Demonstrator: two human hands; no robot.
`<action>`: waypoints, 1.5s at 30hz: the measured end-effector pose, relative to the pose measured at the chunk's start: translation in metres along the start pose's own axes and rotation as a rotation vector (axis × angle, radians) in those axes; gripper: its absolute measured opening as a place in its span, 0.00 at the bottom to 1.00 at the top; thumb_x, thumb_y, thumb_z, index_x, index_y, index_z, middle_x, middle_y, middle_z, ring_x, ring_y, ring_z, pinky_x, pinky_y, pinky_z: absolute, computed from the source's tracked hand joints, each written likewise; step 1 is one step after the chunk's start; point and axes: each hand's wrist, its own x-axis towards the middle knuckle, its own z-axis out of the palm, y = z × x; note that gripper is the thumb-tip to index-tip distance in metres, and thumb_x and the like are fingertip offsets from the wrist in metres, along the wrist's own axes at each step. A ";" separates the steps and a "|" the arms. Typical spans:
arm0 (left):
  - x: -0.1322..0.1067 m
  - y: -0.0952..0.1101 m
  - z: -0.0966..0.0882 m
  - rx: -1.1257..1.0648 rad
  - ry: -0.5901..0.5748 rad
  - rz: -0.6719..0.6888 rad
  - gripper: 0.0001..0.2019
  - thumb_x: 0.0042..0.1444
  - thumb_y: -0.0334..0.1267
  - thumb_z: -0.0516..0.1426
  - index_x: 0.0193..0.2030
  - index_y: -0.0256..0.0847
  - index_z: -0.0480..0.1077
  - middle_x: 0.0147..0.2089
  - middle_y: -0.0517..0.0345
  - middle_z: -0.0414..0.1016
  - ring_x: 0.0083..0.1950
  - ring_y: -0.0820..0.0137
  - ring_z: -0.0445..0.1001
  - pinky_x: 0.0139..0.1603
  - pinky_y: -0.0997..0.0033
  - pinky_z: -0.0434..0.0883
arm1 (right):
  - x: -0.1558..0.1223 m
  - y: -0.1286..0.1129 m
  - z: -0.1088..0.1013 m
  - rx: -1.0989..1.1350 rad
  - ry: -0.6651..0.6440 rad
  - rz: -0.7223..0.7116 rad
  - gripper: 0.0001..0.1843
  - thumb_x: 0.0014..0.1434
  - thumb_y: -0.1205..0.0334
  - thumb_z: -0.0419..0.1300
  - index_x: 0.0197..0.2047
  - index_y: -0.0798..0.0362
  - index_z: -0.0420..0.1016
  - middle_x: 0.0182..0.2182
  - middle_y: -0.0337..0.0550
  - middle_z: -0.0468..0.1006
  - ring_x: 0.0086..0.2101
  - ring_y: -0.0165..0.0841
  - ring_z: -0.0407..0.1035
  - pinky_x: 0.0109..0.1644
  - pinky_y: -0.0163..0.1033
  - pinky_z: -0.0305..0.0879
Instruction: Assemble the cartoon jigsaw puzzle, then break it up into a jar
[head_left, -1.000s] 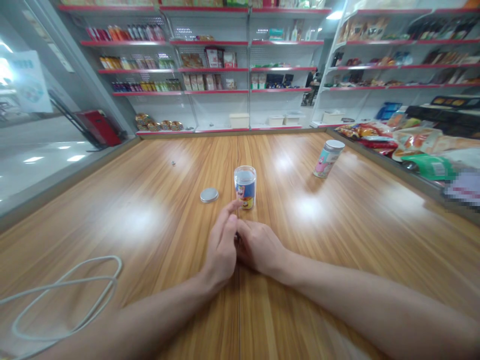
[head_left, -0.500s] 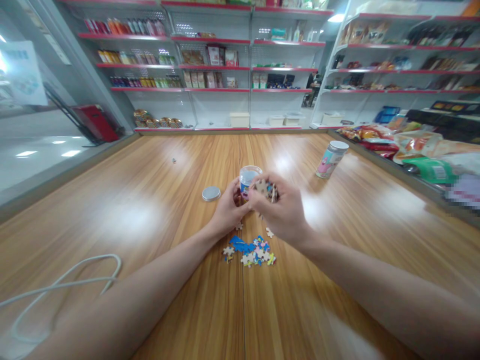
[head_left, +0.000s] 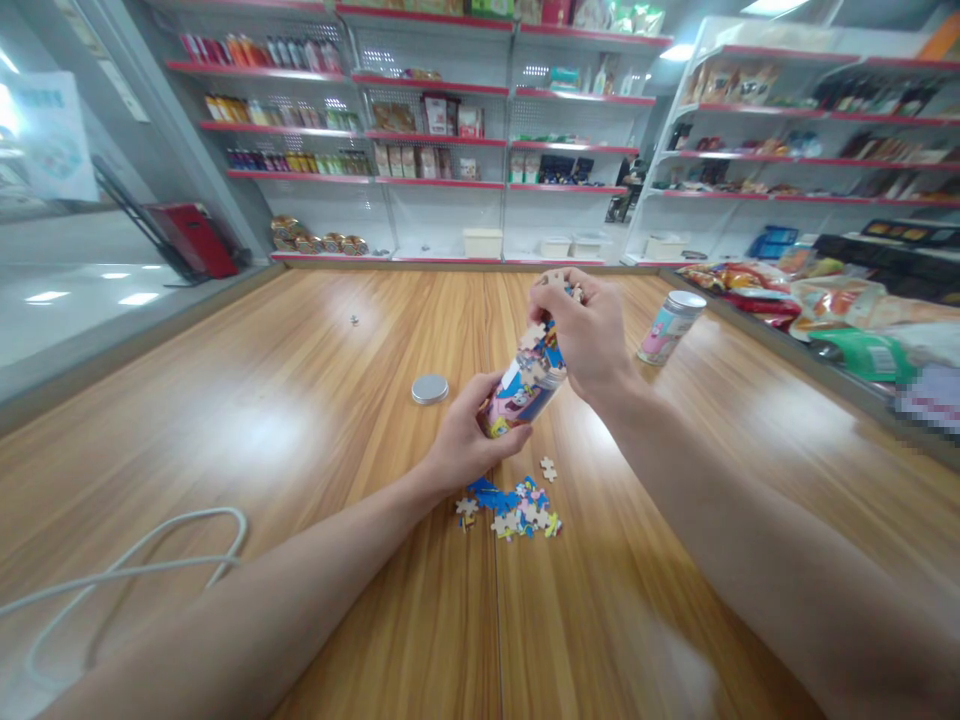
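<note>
My left hand is wrapped round a clear jar with a cartoon label, tilted with its mouth up and to the right. Above that mouth, my right hand is closed on a handful of jigsaw puzzle pieces, several of which spill into the jar's opening. On the table below lies a loose pile of puzzle pieces, some blue, some showing plain backs. One single piece lies apart, just above the pile. Left of the jar rests a round silver lid.
A second lidded can stands at the right on the wooden table. A pale cable loops at the left. A tiny object lies farther back. Packaged goods line the right edge; shelves stand behind.
My left hand has tilted the jar over to the right. My right hand has risen with its handful of puzzle pieces above the jar's mouth, and pieces now drop into it.
</note>
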 end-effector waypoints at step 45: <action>-0.088 0.024 -0.017 0.882 -0.405 -0.090 0.32 0.69 0.51 0.49 0.74 0.40 0.50 0.77 0.45 0.47 0.78 0.54 0.46 0.76 0.43 0.49 | -0.170 0.006 -0.069 -0.951 -0.922 -0.105 0.53 0.63 0.35 0.53 0.75 0.67 0.45 0.72 0.67 0.48 0.71 0.51 0.43 0.72 0.59 0.50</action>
